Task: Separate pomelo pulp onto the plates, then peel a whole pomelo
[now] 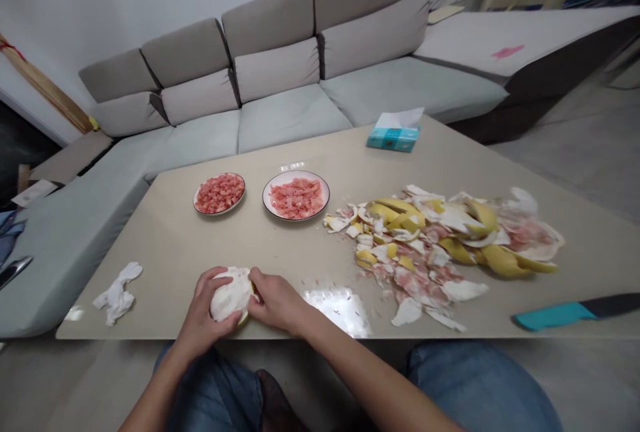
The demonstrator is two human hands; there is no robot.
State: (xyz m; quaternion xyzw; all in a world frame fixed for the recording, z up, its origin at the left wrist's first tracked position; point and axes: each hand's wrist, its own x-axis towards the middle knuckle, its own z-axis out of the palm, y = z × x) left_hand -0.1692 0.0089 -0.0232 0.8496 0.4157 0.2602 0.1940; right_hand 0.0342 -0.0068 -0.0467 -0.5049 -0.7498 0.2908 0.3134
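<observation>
Near the table's front edge, a partly peeled pomelo (pixel 231 297) shows white pith, with a little yellow rind along its right and lower side. My left hand (pixel 206 309) is wrapped round its left side, fingers over the top and thumb below. On the right side, my right hand (pixel 273 299) grips it with the fingers curled against the rind. Beyond the hands stand two plates heaped with pink pomelo flesh: the left plate (pixel 220 212) and the right plate (pixel 267 202). The underside of the pomelo is hidden.
A pile of yellow and white peel (pixel 400 219) with pink membranes spreads over the table's right half. A knife with a teal handle (pixel 555 316) lies at the front right. A crumpled tissue (pixel 117 295) is at left, a tissue pack (pixel 393 139) at the back. A sofa (pixel 280 119) stands behind.
</observation>
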